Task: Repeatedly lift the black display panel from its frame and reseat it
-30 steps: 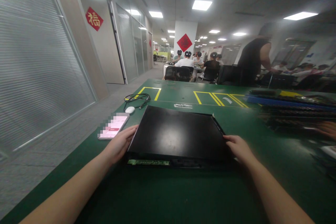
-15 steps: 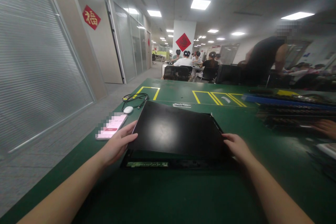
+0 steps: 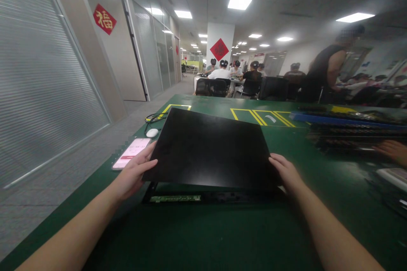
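Note:
A flat black display panel [image 3: 210,152] is held up between my two hands, tilted above the green table. My left hand [image 3: 133,173] grips its left edge, thumb on the front face. On the opposite edge, my right hand [image 3: 284,171] pinches the panel near its lower right side. Under it lies a black frame [image 3: 238,197], mostly hidden by the panel. A strip of green circuit board [image 3: 175,198] shows along the frame's near left side.
A phone [image 3: 131,154], a white round object [image 3: 152,133] and a black cable [image 3: 151,119] lie left. At right are a long blue strip [image 3: 346,120], blurred black parts [image 3: 346,137] and another person's hand [image 3: 392,151]. People sit at tables beyond; one stands at right.
The panel has risen and now covers more of the frame beneath and the table behind. Both hands keep their hold on its sides. The view has shifted slightly, and the standing person has moved.

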`<state>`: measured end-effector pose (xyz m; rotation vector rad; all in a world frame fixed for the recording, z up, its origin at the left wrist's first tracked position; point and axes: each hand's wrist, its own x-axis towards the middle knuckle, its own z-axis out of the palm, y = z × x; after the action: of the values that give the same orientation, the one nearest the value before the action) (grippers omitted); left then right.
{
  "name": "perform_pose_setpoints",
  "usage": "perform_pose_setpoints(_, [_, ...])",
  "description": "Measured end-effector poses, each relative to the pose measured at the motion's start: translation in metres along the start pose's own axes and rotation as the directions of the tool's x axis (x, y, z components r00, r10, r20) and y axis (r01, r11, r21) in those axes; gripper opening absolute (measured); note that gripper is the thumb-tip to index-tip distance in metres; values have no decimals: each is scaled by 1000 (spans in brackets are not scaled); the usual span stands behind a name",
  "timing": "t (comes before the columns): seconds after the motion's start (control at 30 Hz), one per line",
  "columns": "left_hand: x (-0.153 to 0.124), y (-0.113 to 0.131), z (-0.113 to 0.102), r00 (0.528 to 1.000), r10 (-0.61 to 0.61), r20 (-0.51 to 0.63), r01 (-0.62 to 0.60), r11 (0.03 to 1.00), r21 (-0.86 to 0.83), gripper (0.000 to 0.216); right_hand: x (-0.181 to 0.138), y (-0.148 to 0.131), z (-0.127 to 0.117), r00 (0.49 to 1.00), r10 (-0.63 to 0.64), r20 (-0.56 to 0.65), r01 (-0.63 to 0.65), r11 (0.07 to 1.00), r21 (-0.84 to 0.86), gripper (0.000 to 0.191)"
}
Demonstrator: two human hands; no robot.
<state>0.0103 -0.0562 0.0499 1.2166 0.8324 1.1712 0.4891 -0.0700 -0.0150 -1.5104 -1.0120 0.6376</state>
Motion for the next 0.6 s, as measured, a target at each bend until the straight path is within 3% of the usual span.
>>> perform_pose_setpoints(0.13, [1,4,-4,999,27,-32,-27,1000,-12,67,-9,-16,4,989,136,65,-151,902,406,46])
perform_pose_setpoints(0.23, [1,4,-1,1000,12,-3,-12,1000,-13,68,-14,-23,1,973,147,179,-224,792,568,49])
perform_pose_setpoints(0.33, [1,2,1,999,-22,30,22,1000,-10,66,-17,-25,-4,914,279,295,-405,686,604,37])
perform_pose_setpoints(0.4, [2,0,-1,999,-41,17,41,999,1,61,-18,-25,-6,874,374,310,-485,636,601,27])
perform_pose_setpoints(0.6, [8,-12,-9,996,-59,-72,65,995,76,44,-15,-31,0,882,429,195,-440,604,664,9])
